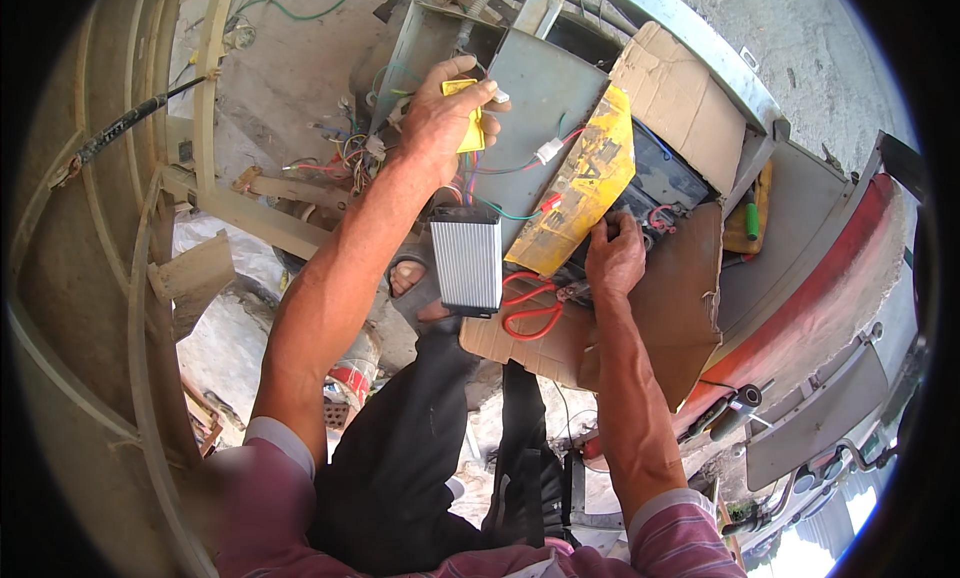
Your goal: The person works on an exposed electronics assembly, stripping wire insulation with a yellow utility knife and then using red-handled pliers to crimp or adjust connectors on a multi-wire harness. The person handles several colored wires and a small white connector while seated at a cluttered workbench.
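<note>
My left hand (pixel 445 113) is closed high over the grey metal box (pixel 535 78), with a yellow flat piece (pixel 474 138) against its palm. A small white plug connector (pixel 499 95) shows at its thumb and fingertips. Below hangs a silver finned controller box (pixel 467 263), with coloured wires running from its top. My right hand (pixel 614 258) is curled, fingertips down beside the dark battery (pixel 672 163), near its terminal. What those fingertips grip, if anything, is hidden. Red-handled scissors (pixel 532 308) lie just left of this hand, their blades partly covered.
A yellow-printed cardboard flap (pixel 580 183) leans across the battery, with brown cardboard (pixel 680 288) around it. Another white connector (pixel 548 151) lies on the metal box. Loose wires (pixel 350 153) bunch at left. A green-handled tool (pixel 752 221) rests at right.
</note>
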Tool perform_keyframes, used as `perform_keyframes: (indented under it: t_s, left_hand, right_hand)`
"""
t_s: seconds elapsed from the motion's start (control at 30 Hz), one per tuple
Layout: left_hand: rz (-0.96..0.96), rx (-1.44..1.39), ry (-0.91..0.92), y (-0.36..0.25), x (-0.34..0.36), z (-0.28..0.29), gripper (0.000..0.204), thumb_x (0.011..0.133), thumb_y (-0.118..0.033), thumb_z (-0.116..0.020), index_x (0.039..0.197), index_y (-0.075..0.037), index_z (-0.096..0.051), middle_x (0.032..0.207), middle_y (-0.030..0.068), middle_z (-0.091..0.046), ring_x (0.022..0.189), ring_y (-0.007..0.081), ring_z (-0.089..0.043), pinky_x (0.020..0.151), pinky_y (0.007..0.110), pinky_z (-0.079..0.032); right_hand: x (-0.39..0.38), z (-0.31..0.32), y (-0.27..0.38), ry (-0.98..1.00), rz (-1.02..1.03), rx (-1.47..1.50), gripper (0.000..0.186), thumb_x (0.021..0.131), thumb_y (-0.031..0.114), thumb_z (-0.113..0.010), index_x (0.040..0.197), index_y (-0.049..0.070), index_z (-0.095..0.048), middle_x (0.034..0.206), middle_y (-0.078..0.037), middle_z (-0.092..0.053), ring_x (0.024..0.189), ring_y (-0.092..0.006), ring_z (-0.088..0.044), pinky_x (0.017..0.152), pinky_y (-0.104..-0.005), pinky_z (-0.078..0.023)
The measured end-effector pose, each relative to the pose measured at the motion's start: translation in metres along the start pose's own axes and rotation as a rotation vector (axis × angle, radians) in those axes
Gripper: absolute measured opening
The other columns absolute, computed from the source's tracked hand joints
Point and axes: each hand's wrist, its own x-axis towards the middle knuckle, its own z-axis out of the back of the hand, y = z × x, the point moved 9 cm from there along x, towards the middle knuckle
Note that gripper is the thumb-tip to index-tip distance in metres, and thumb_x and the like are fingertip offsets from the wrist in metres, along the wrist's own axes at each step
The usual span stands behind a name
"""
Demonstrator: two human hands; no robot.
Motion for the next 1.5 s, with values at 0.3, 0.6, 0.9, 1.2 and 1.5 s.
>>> perform_keyframes:
  t_s: [0.3,0.6,0.9,1.2,1.5]
  left_hand:
    - [0.080,0.008,0.129,-0.004,0.011,0.000,0.029,0.096,-0.020,-0.075,0.120,-0.007,-0.064,0.095,0.0107,-0.072,0.066,0.0162,-0.066,0.059,0.033,-0.056]
    - [0.051,0.032,0.310,-0.011,0.018,-0.008,0.029,0.096,-0.014,-0.073,0.122,-0.006,-0.066,0.103,0.0109,-0.072,0.073,0.0138,-0.066,0.063,0.029,-0.056]
    - [0.005,0.210,0.258,-0.016,0.022,-0.009,0.023,0.098,-0.016,-0.071,0.119,-0.007,-0.067,0.103,0.0062,-0.071,0.071,0.0126,-0.065,0.060,0.029,-0.056]
    - [-0.005,0.110,0.225,-0.024,0.016,-0.008,0.015,0.098,-0.013,-0.068,0.109,-0.004,-0.067,0.100,0.0090,-0.072,0.067,0.0151,-0.067,0.056,0.031,-0.056]
    - [0.015,0.019,0.207,-0.019,0.021,0.001,0.017,0.095,-0.009,-0.070,0.108,0.001,-0.068,0.092,0.0138,-0.072,0.062,0.0160,-0.066,0.053,0.032,-0.054]
  right_hand:
    - [-0.003,0.040,0.016,-0.217,0.191,0.011,0.018,0.093,0.024,-0.071,0.094,0.006,-0.067,0.100,-0.011,-0.068,0.095,-0.0372,-0.064,0.088,-0.0489,-0.050]
    - [0.012,0.054,0.034,0.030,0.052,0.717,0.011,0.097,0.007,-0.073,0.102,0.000,-0.066,0.089,-0.002,-0.069,0.083,-0.0076,-0.063,0.074,-0.0268,-0.054]
    - [0.019,0.046,0.150,0.389,0.199,0.824,0.023,0.101,0.011,-0.067,0.120,-0.002,-0.068,0.098,-0.004,-0.072,0.088,-0.0085,-0.065,0.083,-0.0263,-0.054]
    - [0.054,0.021,0.219,0.500,0.422,0.538,0.024,0.099,0.012,-0.062,0.117,-0.001,-0.068,0.092,-0.008,-0.073,0.080,-0.0132,-0.071,0.076,-0.0305,-0.056]
    - [0.071,0.010,0.236,0.493,0.514,0.498,0.024,0.095,0.011,-0.062,0.114,-0.003,-0.068,0.088,-0.009,-0.073,0.078,-0.0141,-0.070,0.075,-0.0315,-0.056]
